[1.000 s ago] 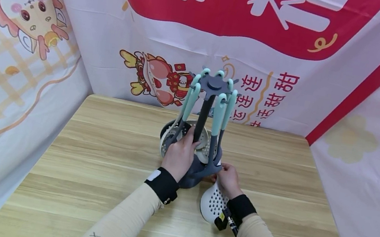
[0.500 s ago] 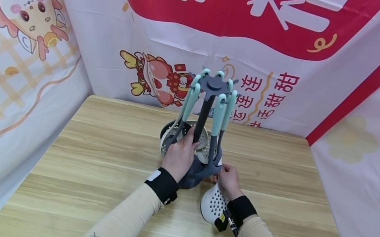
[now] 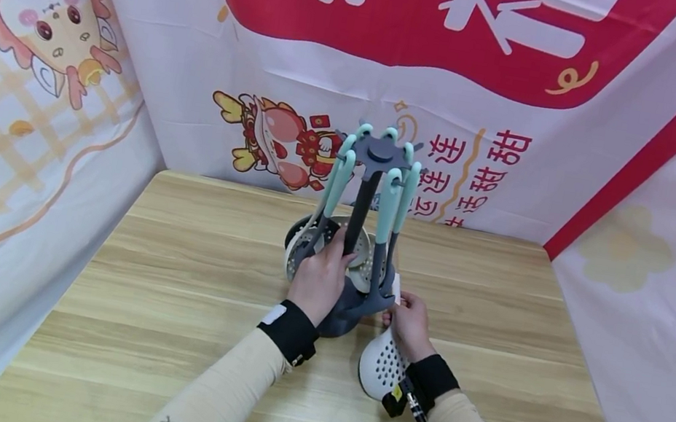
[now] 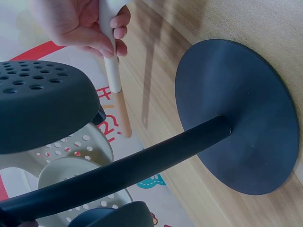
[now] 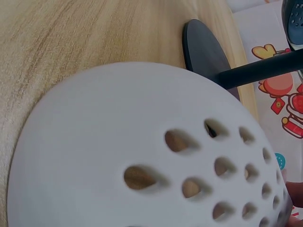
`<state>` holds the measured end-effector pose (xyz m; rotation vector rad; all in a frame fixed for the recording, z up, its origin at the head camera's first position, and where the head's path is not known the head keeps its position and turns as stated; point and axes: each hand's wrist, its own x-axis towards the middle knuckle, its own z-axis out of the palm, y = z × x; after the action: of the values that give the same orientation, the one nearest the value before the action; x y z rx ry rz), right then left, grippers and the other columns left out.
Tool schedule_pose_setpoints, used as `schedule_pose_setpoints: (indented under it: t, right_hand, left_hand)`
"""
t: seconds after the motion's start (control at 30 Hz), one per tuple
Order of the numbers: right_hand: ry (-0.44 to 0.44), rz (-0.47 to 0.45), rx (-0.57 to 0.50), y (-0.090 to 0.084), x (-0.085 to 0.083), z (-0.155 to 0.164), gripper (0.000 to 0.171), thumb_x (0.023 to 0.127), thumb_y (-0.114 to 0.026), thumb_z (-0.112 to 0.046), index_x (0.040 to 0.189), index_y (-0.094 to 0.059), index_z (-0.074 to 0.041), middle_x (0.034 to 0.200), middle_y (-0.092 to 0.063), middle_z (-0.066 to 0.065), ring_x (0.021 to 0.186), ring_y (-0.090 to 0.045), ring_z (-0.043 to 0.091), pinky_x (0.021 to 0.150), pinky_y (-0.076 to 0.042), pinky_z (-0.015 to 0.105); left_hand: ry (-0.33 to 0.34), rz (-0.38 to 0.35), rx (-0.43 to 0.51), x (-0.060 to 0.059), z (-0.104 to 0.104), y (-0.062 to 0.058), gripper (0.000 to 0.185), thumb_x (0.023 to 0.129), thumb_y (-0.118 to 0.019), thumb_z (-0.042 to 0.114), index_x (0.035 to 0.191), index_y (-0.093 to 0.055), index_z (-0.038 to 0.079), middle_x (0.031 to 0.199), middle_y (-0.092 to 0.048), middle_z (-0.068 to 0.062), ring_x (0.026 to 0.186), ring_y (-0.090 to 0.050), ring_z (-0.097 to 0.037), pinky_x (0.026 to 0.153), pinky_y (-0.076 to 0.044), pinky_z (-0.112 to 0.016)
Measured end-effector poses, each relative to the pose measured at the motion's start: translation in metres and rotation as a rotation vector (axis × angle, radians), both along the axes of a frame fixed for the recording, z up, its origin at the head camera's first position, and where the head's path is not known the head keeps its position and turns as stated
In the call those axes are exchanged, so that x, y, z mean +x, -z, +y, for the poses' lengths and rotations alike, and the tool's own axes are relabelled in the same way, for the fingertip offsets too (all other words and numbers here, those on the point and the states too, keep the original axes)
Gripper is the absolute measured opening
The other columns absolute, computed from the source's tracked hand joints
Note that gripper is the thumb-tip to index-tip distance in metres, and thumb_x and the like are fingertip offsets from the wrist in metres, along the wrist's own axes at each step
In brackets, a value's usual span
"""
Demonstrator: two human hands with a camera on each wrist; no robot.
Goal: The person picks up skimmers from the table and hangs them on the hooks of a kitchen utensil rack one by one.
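Note:
My left hand [image 3: 319,278] grips the black pole [image 3: 365,204] of a utensil stand, whose round dark base [image 4: 246,109] rests on the table. Several utensils with mint-green handles [image 3: 389,204] hang from the stand's top [image 3: 382,150]. My right hand [image 3: 411,326] holds a white perforated skimmer [image 3: 382,367] by the handle near its bowl, just right of the stand. In the left wrist view, the fingers pinch the white handle [image 4: 112,73], which ends in a wood-coloured part [image 4: 122,113]. The skimmer's holed bowl fills much of the right wrist view.
Pale perforated utensil heads [image 4: 87,146] and a dark perforated one [image 4: 45,106] hang around the pole. The wooden table [image 3: 182,275] reaches back to a printed cloth [image 3: 203,57], with more cloth at both sides.
My right hand and the skimmer have shifted slightly to the right. More of the white handle shows beside the hanging dark utensil. My left hand keeps its grip on the pole.

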<state>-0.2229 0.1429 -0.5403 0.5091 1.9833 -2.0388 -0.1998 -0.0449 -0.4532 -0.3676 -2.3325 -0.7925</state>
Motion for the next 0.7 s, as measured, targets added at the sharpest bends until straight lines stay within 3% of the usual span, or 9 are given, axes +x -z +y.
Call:
schedule_pose_setpoints:
  t: [0.23, 0.7]
  right_hand:
    - [0.044, 0.016, 0.009, 0.0010, 0.0012, -0.0021, 0.051, 0.091, -0.043, 0.012, 0.141, -0.038, 0.012, 0.095, -0.049, 0.007, 0.066, -0.053, 0.012, 0.058, -0.049, 0.020]
    - [0.045, 0.035, 0.036, -0.0057, 0.0089, -0.0011, 0.048, 0.096, -0.045, 0.006, 0.143, -0.037, 0.008, 0.104, -0.046, 0.010, 0.073, -0.054, 0.014, 0.064, -0.052, 0.023]
  left_hand:
    - [-0.001, 0.010, -0.004, 0.0005, 0.0000, 0.0004, 0.039, 0.097, -0.064, 0.013, 0.130, -0.051, -0.001, 0.091, -0.073, -0.017, 0.067, -0.073, -0.028, 0.059, -0.060, -0.038]
    - [-0.003, 0.006, -0.010, 0.0013, -0.0001, -0.0015, 0.039, 0.097, -0.064, 0.012, 0.130, -0.050, -0.001, 0.091, -0.072, -0.017, 0.065, -0.072, -0.028, 0.057, -0.059, -0.038]
